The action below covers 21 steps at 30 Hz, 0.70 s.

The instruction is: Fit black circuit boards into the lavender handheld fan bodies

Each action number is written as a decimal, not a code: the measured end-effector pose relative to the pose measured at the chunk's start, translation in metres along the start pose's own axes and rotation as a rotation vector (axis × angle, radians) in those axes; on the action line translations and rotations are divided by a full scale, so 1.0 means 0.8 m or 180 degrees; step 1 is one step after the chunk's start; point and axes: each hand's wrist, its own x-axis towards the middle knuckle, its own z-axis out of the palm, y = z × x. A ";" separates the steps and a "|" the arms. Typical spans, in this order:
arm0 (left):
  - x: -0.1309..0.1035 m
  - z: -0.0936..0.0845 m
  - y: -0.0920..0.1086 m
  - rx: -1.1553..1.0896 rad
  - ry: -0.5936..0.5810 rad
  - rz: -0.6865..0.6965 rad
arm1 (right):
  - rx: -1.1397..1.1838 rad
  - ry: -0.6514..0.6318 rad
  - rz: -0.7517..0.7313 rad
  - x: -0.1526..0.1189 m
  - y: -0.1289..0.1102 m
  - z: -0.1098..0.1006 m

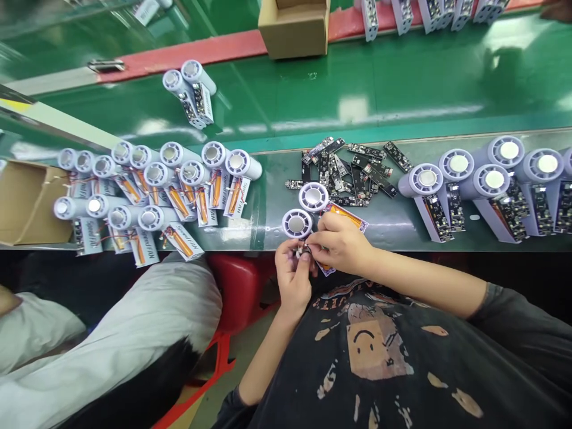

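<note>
My left hand (292, 275) and my right hand (340, 241) meet at the table's near edge, both pinching a small dark part (304, 251) between the fingertips. Right above them lie two lavender fan units (297, 224) with round white grilles; the second unit (313, 196) has an orange battery (346, 215) showing in its open handle. A pile of black circuit boards (348, 170) lies just beyond these units.
Several fan units with orange batteries (156, 190) crowd the table's left; several with boards fitted (487, 185) stand at the right. Two more (191, 90) lie on the green belt. Cardboard boxes sit at far left (24, 202) and top (294, 27). A person's white sleeve (134, 333) is lower left.
</note>
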 end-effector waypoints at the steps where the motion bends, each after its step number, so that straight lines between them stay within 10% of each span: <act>1: -0.001 0.002 0.000 -0.0326 0.0033 -0.0180 | -0.0037 0.0009 -0.0003 0.001 0.000 0.001; 7: 0.005 0.007 0.007 -0.1010 0.0239 -0.0868 | -0.0240 0.0038 -0.0058 0.001 -0.002 0.005; 21: 0.013 -0.005 0.028 -0.0155 0.0122 -0.1095 | -0.0753 -0.0131 -0.0289 0.004 0.000 0.013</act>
